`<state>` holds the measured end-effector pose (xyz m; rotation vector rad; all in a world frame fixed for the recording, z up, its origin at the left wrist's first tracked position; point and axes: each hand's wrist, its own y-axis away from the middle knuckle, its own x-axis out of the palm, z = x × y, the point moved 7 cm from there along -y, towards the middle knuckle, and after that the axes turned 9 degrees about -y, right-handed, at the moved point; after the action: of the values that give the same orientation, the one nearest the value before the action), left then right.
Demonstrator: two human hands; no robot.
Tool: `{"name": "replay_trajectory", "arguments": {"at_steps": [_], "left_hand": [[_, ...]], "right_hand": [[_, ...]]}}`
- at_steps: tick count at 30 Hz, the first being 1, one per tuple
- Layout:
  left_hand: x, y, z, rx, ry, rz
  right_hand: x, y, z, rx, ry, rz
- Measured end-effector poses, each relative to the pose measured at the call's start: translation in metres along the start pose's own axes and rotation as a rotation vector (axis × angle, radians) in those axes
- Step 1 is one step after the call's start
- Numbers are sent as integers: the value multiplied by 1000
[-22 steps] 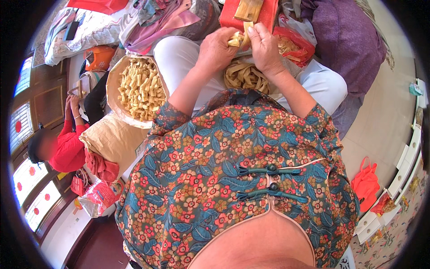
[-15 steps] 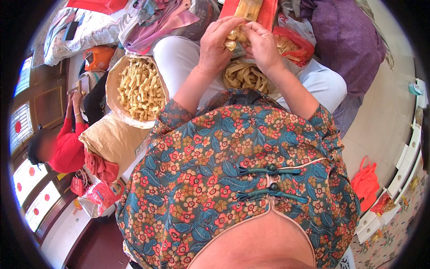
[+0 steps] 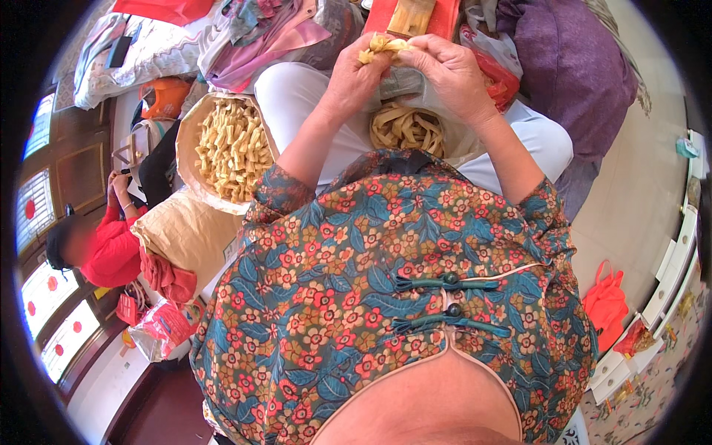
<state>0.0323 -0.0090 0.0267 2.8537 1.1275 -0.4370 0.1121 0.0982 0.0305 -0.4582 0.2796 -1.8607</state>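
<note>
Yellow twisted strip [image 3: 384, 46] is held up between the person's two hands, above the lap and just in front of a wooden block [image 3: 411, 18]. The left hand [image 3: 357, 76] grasps it, fingers curled around its middle, with a frayed-looking end poking out past the fingers to the left. The right hand [image 3: 452, 73] pinches the other end between thumb and bent fingers. The wooden block lies on a red surface [image 3: 447, 18] at the top of the view.

Below the hands, between knees in white trousers [image 3: 293, 96], a heap of loose, flat tan strips [image 3: 408, 130] lies in a clear plastic bag [image 3: 467, 137]. To the left, beside the knee, a paper-lined container [image 3: 187, 144] is filled with short knotted pieces [image 3: 233, 148] of a similar yellow. A brown paper sack [image 3: 193, 222] lies just below that container. Right of the right hand are a red plastic bag [image 3: 500, 80] and a purple cloth [image 3: 571, 81]. Farther left sits another person in a red top [image 3: 115, 252], arms stretched forward.
</note>
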Motion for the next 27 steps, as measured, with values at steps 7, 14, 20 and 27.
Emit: {"name": "replay_trajectory", "arguments": {"at_steps": [7, 14, 20, 27], "left_hand": [[-8, 1, 3, -58, -106, -14], [3, 5, -3, -136, 230, -2], [6, 7, -25, 40, -187, -180], [-12, -1, -24, -18, -34, -212]], "right_hand": [[4, 9, -17, 436, -412, -3], [-4, 2, -14, 401, -450, -199], [-4, 4, -21, 448, -515, -173], [-26, 8, -36, 571, -796, -233]]}}
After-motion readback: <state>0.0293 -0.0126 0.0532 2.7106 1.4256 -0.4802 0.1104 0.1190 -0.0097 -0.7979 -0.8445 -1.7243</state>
